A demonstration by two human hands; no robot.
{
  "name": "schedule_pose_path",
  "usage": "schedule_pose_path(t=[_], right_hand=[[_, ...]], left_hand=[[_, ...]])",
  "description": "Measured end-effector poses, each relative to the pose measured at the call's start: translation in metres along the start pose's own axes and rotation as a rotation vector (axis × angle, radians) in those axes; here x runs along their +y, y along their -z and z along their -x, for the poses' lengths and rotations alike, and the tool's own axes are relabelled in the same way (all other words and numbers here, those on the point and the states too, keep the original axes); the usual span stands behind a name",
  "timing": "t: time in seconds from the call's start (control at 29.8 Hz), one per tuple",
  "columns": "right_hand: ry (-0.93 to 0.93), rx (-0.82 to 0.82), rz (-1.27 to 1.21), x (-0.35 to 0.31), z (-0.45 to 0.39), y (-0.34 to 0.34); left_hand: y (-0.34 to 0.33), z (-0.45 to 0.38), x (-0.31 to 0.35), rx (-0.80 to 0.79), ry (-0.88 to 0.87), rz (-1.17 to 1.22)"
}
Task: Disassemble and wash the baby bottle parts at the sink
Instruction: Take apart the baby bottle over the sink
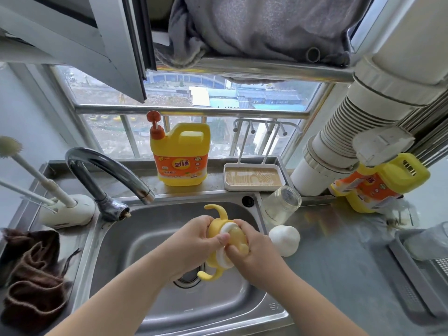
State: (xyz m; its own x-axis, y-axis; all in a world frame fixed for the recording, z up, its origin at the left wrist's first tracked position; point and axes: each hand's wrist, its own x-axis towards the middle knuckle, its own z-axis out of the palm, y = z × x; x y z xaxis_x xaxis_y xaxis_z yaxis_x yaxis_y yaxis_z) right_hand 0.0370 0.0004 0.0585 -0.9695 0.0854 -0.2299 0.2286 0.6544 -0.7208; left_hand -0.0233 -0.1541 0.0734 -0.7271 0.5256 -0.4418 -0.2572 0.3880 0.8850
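Over the steel sink (135, 241) I hold the bottle's yellow handled collar (217, 227), which has a white ring and two curved handles. My left hand (194, 241) grips the collar from the left, thumb across the white ring. My right hand (252, 251) grips the translucent yellowish nipple (236, 235) set in that ring. The clear glass bottle body (281, 204) lies on its side on the counter to the right of the sink. A white rounded cap (284, 240) sits just in front of it.
The chrome faucet (106, 173) arches over the sink's back left; no water runs. A yellow detergent jug (180, 154) and a white tray (253, 178) stand on the ledge. Bottle brushes in a white stand (65, 209) and a brown cloth (31, 270) lie left. A second yellow jug (378, 183) sits right.
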Motion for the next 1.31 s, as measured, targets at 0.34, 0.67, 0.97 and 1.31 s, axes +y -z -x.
schedule_pose_path(t=[0.34, 0.67, 0.97, 1.31], right_hand=[[-0.029, -0.212, -0.032, 0.000, 0.001, 0.006], [-0.064, -0.293, -0.159, 0.012, 0.007, 0.014], [-0.067, -0.356, -0.225, 0.023, 0.006, 0.025], [-0.040, -0.226, -0.111, 0.022, 0.013, 0.035]], left_hand=[[0.003, -0.002, 0.007, -0.078, 0.091, -0.012], [0.000, -0.009, 0.003, -0.237, 0.142, 0.108], [-0.013, -0.019, 0.005, -0.228, 0.133, 0.130], [-0.035, -0.023, 0.004, -0.166, 0.111, -0.015]])
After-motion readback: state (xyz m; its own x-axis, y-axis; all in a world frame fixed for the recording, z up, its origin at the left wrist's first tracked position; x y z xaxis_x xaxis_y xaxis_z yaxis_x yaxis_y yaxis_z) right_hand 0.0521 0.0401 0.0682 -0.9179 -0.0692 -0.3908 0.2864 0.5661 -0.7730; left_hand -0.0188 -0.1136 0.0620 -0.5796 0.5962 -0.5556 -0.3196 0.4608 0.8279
